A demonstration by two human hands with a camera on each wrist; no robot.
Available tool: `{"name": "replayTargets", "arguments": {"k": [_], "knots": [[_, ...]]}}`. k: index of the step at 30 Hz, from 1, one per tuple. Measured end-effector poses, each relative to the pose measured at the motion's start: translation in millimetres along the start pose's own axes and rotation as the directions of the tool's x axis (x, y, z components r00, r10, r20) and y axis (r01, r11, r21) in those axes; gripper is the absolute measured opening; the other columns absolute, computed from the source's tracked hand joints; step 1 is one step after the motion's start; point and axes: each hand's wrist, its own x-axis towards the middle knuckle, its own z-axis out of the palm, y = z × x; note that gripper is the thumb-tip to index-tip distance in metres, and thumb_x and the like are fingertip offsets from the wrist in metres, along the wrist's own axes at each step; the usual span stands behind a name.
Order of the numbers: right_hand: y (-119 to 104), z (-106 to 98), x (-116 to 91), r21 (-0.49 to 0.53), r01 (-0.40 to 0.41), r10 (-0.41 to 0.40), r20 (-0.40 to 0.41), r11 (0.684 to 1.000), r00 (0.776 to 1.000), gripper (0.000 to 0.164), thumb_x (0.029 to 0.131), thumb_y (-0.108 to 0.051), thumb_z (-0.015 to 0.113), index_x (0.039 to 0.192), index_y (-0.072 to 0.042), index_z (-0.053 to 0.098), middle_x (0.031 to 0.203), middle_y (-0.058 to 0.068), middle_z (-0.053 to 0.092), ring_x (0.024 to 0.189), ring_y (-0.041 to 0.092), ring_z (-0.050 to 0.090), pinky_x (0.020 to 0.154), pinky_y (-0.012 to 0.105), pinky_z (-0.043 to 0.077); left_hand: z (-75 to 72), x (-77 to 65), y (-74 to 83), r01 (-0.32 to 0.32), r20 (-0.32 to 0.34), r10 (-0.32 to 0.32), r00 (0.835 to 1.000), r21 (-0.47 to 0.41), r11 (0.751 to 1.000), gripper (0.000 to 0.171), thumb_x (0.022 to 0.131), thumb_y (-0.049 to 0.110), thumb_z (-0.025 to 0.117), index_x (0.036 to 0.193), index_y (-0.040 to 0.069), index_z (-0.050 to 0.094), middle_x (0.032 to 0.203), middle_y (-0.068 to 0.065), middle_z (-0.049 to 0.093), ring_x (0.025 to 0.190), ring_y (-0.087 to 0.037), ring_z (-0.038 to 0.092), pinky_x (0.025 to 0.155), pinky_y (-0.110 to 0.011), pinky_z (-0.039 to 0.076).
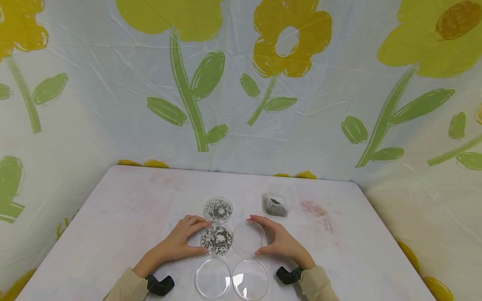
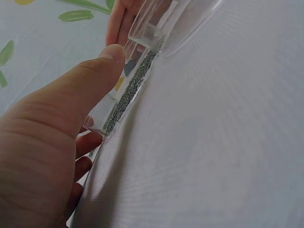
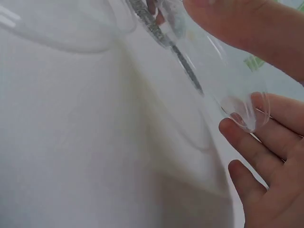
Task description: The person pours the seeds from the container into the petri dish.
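My left hand (image 1: 183, 238) grips a round clear petri dish (image 1: 217, 240) of dark granules between thumb and fingers; white patches show among the granules. In the left wrist view, the thumb (image 2: 107, 66) lies along its rim above a dark layer (image 2: 130, 92). Just right of it, my right hand (image 1: 280, 239) holds a clear petri dish piece (image 1: 248, 238) by opposite edges. The right wrist view shows fingertips (image 3: 232, 130) at that clear rim. Behind the left dish stands another granule-filled petri dish (image 1: 218, 210). Whether the clear piece is a lid or a base, I cannot tell.
Two clear round dish pieces (image 1: 213, 277) (image 1: 250, 279) lie side by side nearest me. A small transparent tub (image 1: 276, 205) with dark granules stands behind my right hand. The pale table (image 1: 150, 196) meets a flower-patterned cloth (image 1: 320, 138) at its back edge.
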Motion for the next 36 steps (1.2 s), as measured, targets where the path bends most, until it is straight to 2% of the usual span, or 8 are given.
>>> {"name": "replayTargets", "arguments": {"k": [3,6,12,17,22,25,32,36], "knots": [[-4.3,-1.0,0.8,-0.064,-0.032,0.030,-0.019,0.997,0.999,0.094,0.069,-0.022,0.092,0.149,-0.009,0.044,0.143,0.001,0.055,0.140,0.017,0.039,0.112,0.019,0.023,-1.7,1.7,-0.8,0.007,0.011,-0.007,1.000,-0.009,1.000,0.071,0.081,0.050,0.078,0.140,0.017,0.058,0.133,0.007,0.053,0.122,-0.014,0.043,0.096,-0.048,0.037],[-9.1,-0.1,3.7,-0.087,-0.043,0.041,-0.025,0.995,0.999,0.093,0.070,-0.025,0.092,0.149,-0.014,0.045,0.144,-0.003,0.054,0.140,0.017,0.038,0.113,0.023,0.024,-2.5,3.0,-3.0,0.004,0.019,-0.004,1.000,-0.013,1.000,0.072,0.080,0.050,0.079,0.140,0.017,0.057,0.132,0.006,0.053,0.122,-0.015,0.043,0.097,-0.048,0.037],[-18.6,4.1,10.5,-0.136,0.007,-0.008,-0.012,0.991,1.000,0.092,0.069,-0.025,0.092,0.149,-0.024,0.045,0.144,-0.003,0.054,0.138,0.019,0.042,0.112,0.028,0.029,-0.5,1.7,-2.5,-0.014,0.015,0.014,1.000,0.003,1.000,0.072,0.081,0.054,0.076,0.140,0.017,0.058,0.132,0.006,0.054,0.121,-0.015,0.043,0.096,-0.047,0.037],[-26.5,4.6,15.5,-0.170,0.058,-0.060,-0.009,0.984,0.998,0.093,0.069,-0.023,0.092,0.149,-0.018,0.045,0.143,0.003,0.055,0.135,0.022,0.045,0.112,0.032,0.032,0.4,0.4,-0.7,-0.002,0.016,0.002,1.000,0.002,1.000,0.073,0.081,0.055,0.076,0.141,0.018,0.057,0.132,0.007,0.053,0.121,-0.014,0.043,0.098,-0.047,0.036],[-35.9,2.6,20.4,-0.202,0.058,-0.059,0.001,0.978,0.998,0.090,0.067,-0.024,0.093,0.145,-0.016,0.050,0.141,0.002,0.056,0.132,0.022,0.048,0.110,0.036,0.035,0.2,-0.4,0.8,0.010,0.022,-0.010,1.000,0.005,1.000,0.074,0.080,0.055,0.076,0.141,0.019,0.057,0.132,0.007,0.053,0.122,-0.014,0.043,0.099,-0.047,0.035],[-41.5,1.3,22.6,-0.227,0.069,-0.066,0.020,0.972,0.998,0.088,0.067,-0.023,0.093,0.143,-0.010,0.051,0.141,0.004,0.054,0.131,0.023,0.048,0.109,0.039,0.037,1.1,-0.9,1.1,0.013,0.022,-0.013,1.000,0.001,1.000,0.074,0.080,0.055,0.077,0.141,0.019,0.057,0.133,0.007,0.053,0.122,-0.014,0.043,0.099,-0.048,0.035],[-55.8,-0.7,26.8,-0.344,0.076,-0.054,0.073,0.936,0.996,0.090,0.064,-0.019,0.091,0.144,-0.009,0.050,0.139,0.005,0.048,0.127,0.022,0.048,0.104,0.042,0.042,3.7,-2.5,2.3,0.014,0.018,-0.015,1.000,0.016,1.000,0.073,0.081,0.056,0.076,0.141,0.020,0.056,0.133,0.009,0.053,0.122,-0.014,0.043,0.098,-0.047,0.035],[-62.5,-2.3,29.2,-0.392,0.084,-0.040,0.118,0.916,0.992,0.092,0.063,-0.017,0.091,0.144,-0.005,0.048,0.137,0.007,0.047,0.126,0.023,0.048,0.103,0.042,0.042,4.1,-3.1,5.2,0.028,0.019,-0.028,0.999,0.014,1.000,0.073,0.080,0.054,0.077,0.141,0.021,0.057,0.133,0.010,0.052,0.122,-0.014,0.042,0.098,-0.048,0.035]]}}
